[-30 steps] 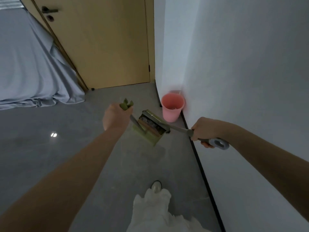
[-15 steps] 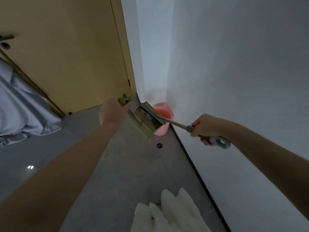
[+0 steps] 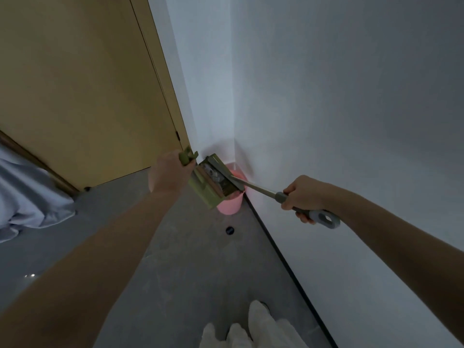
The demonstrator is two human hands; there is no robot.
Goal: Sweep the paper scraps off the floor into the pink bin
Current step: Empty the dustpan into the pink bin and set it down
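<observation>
Left hand point(image 3: 168, 175) was clamped on the green dustpan point(image 3: 208, 183) handle, pan tipped over the pink bin point(image 3: 231, 205) in the wall corner so scraps point(image 3: 213, 173) would slide in. Right hand point(image 3: 305, 193) gripped the brush point(image 3: 263, 190) handle, head across the pan mouth, likely to push them out.

Both forearms are bare from the wrists back to the frame edge, with no sleeve, watch, band or ring showing. The left hand point(image 3: 167, 175) and the right hand point(image 3: 304, 196) are ungloved. Below and between the hands, at the bottom edge, white fabric point(image 3: 253, 327) of the person's clothing shows in soft, rumpled folds, plain and unmarked. What garment it is cannot be told.
</observation>
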